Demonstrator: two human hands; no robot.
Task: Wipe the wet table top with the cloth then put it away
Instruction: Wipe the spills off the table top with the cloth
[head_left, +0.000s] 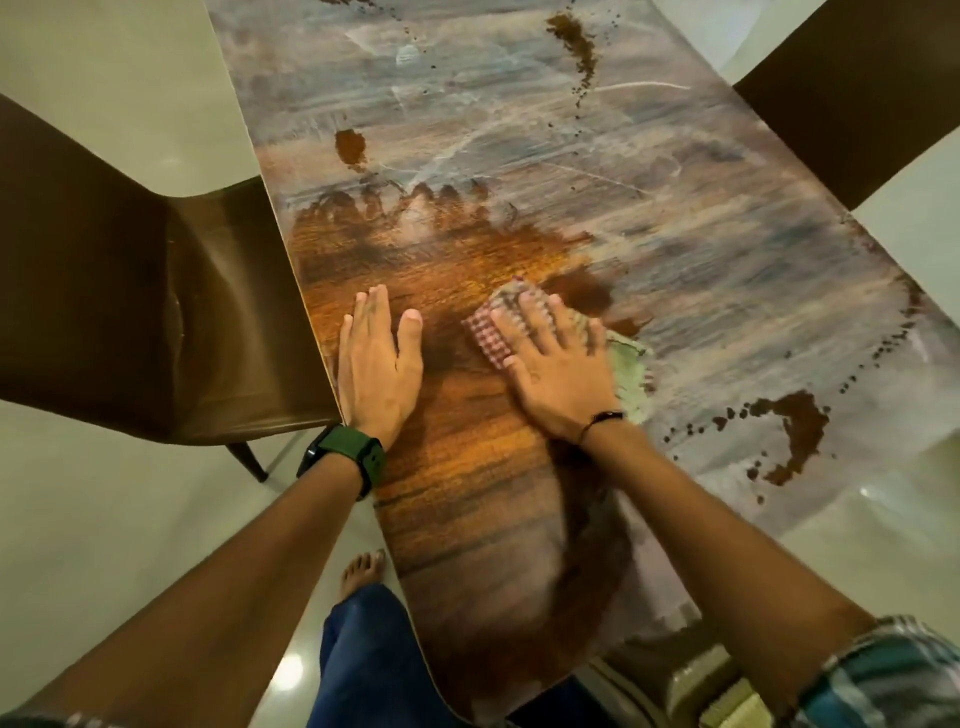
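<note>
Right hand (553, 371) on cloth (485, 338), chair (156, 312) beside.

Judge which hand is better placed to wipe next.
Right. The right hand already presses flat on the checked cloth, beside unwiped puddles on the wooden table top; the left hand rests bare.

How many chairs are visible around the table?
2: one brown chair at the table's left edge, another at the far right edge. More may be out of frame.

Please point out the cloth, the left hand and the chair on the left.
cloth (485, 335): head view, checked part beside the fingers.
left hand (379, 364): head view, back of hand.
chair (104, 291): head view, brown backrest.
</note>
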